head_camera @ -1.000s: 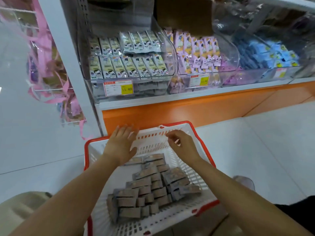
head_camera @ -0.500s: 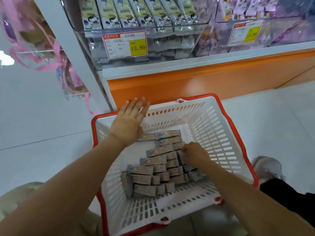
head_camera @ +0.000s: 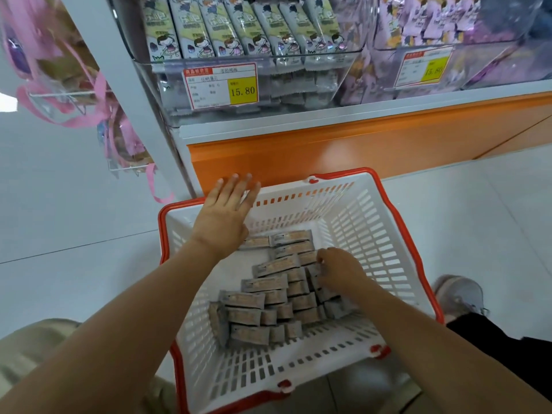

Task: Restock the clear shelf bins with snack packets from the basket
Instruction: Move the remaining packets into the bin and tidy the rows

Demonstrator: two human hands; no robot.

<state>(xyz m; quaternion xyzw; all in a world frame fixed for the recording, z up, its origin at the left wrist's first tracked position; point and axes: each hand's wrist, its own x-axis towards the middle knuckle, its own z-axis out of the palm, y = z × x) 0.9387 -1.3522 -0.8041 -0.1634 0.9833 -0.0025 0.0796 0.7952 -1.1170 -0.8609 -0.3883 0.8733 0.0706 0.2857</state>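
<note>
Steadying the basket point(head_camera: 367, 234), your left hand point(head_camera: 222, 216) lay flat — open — while your right hand point(head_camera: 340, 270) gripped snack packets point(head_camera: 263, 283).

Upper centre: red-edged price tag point(head_camera: 220, 86) with a yellow patch reading 15.80; second tag point(head_camera: 422, 68) of the same kind to its right, print blurred. Below these, orange panel point(head_camera: 358, 150) along the shelf foot, meeting a pale glossy floor point(head_camera: 74, 204); at left, white post point(head_camera: 119, 70) with pink ribbons point(head_camera: 98, 106) and clear bags hanging beside it. Lower corners: beige knee point(head_camera: 30, 348) at left, grey shoe point(head_camera: 458, 294) and black trouser leg point(head_camera: 507, 345) at right.
</note>
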